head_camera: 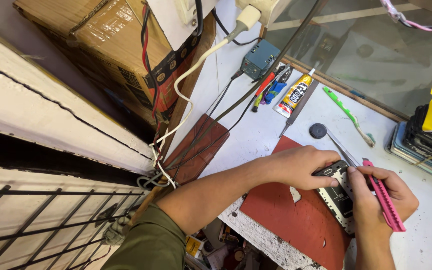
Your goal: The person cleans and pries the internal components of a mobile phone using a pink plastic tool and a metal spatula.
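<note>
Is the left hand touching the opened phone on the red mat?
Touching. The head view shows the left hand with its fingers pressed on the top edge of the opened phone, with no gap visible.

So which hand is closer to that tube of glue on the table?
The left hand. It rests on the opened phone, just below the glue tube. The right hand, holding the pink tool, sits lower and further to the side.

This looks like a small phone repair shop. The white worktop (256,130) has a red mat (286,220), a glue tube (294,95), small pliers (271,87), tweezers (341,147) and a stack of phone cases (421,140). Wires (196,70) run to a little blue box (259,58).
</note>
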